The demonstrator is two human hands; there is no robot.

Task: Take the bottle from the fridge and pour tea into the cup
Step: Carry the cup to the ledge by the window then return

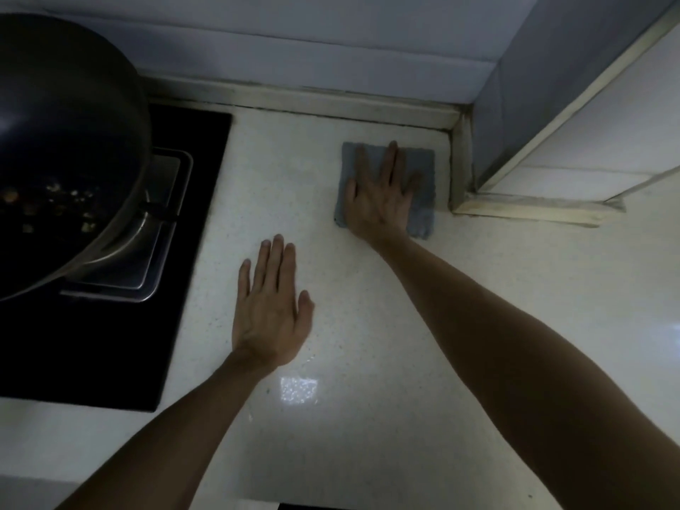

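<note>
Right hand flat on the cloth by the tabletop's back right corner — fingers straight, spread, pressing it as if to wipe. Left hand lies flat mid-tabletop, fingers straight, probably bracing. Bottle and cup — nowhere in view.

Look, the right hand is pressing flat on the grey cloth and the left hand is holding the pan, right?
Not quite. The left hand isn't holding the pan; it is stretched flat over the white counter, apart from the pan. The right hand does press flat on the grey cloth. The head view shows this.
</note>
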